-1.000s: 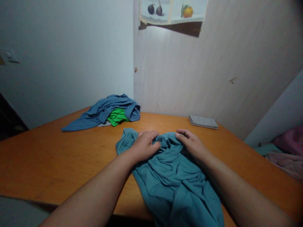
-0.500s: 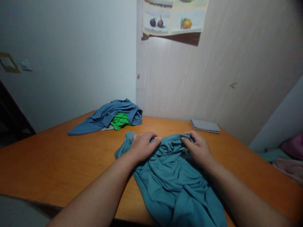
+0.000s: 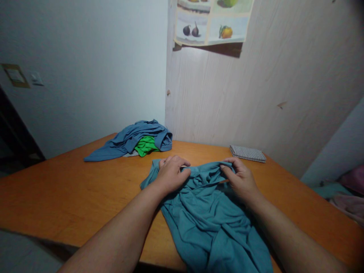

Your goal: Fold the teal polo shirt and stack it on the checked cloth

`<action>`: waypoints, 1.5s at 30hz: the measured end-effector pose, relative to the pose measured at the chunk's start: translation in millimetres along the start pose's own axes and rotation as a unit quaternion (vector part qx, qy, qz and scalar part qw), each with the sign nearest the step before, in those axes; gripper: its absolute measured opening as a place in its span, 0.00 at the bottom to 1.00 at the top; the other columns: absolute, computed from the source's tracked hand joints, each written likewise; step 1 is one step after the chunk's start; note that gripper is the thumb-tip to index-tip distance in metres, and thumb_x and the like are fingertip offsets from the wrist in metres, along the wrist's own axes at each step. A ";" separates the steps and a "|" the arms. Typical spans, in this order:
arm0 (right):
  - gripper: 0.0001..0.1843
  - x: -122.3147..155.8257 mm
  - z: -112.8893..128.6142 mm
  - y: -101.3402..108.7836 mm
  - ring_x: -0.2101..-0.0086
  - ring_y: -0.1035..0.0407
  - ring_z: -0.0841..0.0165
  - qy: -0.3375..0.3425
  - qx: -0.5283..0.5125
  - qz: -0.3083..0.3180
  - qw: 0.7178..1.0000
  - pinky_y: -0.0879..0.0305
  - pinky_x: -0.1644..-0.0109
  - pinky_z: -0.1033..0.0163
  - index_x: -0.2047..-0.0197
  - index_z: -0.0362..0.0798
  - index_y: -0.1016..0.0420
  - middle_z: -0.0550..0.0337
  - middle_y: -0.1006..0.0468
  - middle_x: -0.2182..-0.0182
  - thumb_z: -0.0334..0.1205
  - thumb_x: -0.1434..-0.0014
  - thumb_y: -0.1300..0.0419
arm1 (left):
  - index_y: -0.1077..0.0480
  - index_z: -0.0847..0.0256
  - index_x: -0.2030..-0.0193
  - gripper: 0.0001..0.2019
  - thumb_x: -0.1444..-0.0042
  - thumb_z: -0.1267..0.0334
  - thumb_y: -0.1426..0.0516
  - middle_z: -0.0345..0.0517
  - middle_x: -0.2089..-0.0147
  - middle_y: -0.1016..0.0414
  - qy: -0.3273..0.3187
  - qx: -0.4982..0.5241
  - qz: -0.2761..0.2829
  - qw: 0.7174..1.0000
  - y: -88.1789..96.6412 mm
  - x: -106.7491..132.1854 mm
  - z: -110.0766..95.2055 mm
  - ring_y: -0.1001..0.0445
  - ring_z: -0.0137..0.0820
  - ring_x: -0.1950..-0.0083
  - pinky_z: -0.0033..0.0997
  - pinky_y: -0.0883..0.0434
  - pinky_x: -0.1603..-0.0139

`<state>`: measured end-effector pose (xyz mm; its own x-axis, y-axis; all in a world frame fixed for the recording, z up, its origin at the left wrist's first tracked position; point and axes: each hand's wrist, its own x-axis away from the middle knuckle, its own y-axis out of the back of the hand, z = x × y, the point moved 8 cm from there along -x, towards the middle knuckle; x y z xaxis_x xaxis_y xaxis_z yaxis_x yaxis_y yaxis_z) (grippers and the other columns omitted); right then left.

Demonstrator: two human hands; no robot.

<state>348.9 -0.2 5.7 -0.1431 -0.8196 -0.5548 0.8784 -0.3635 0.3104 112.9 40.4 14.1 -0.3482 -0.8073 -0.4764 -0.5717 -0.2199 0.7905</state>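
Observation:
A teal shirt (image 3: 210,223), crumpled and full of folds, lies on the wooden table and runs down past the lower edge of the view. My left hand (image 3: 173,173) rests on its upper left part, thumb and fingers closed on the cloth at the top edge; some fingertips are hidden. At the upper right, my right hand (image 3: 239,176) pinches the same edge between thumb and fingers and lifts it a little. The band of cloth runs between the two hands, with loose folds below it. A corner like a sleeve sticks out left of my left hand.
At the back left, a heap holds a blue garment (image 3: 125,140) and a bright green cloth (image 3: 146,145). A folded checked cloth (image 3: 247,153) lies at the back right. Walls close off the table (image 3: 85,197) behind; a fruit poster (image 3: 212,26) hangs there.
The top edge of the teal shirt between my hands is drawn straighter and flatter. My left thumb has shifted slightly left. The camera view has moved a little.

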 end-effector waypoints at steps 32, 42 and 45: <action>0.30 4.6 0.8 -18.6 0.68 0.29 0.60 -0.077 -0.081 0.130 0.985 0.32 0.58 0.55 0.74 0.48 0.23 0.53 0.23 0.73 0.64 0.37 0.48 | 0.32 0.56 0.59 0.03 0.40 0.65 0.45 0.43 0.57 0.24 -0.019 -0.011 -0.087 0.996 13.2 3.4 -4.8 0.29 0.37 0.51 0.40 0.41 0.49; 0.21 15.7 -3.1 -38.8 0.79 0.39 0.70 -0.028 0.059 0.169 0.983 0.45 0.76 0.64 0.55 0.50 0.22 0.67 0.33 0.80 0.55 0.46 0.33 | 0.31 0.56 0.57 0.04 0.38 0.63 0.45 0.46 0.56 0.24 -0.126 -0.017 -0.021 0.992 -1.4 12.2 -35.1 0.29 0.38 0.52 0.39 0.38 0.52; 0.15 16.3 0.6 -40.7 0.77 0.35 0.67 0.003 0.096 0.187 0.978 0.43 0.74 0.63 0.61 0.51 0.21 0.64 0.28 0.78 0.53 0.41 0.38 | 0.30 0.56 0.56 0.06 0.36 0.60 0.45 0.47 0.55 0.24 -0.114 -0.014 -0.005 0.993 -2.8 11.6 -35.0 0.29 0.39 0.51 0.40 0.38 0.51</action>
<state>310.6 0.9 -15.6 0.1738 -0.9088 -0.3792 0.7669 -0.1167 0.6310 136.4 12.5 19.9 -0.5034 -0.6603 -0.5573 -0.5569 -0.2451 0.7936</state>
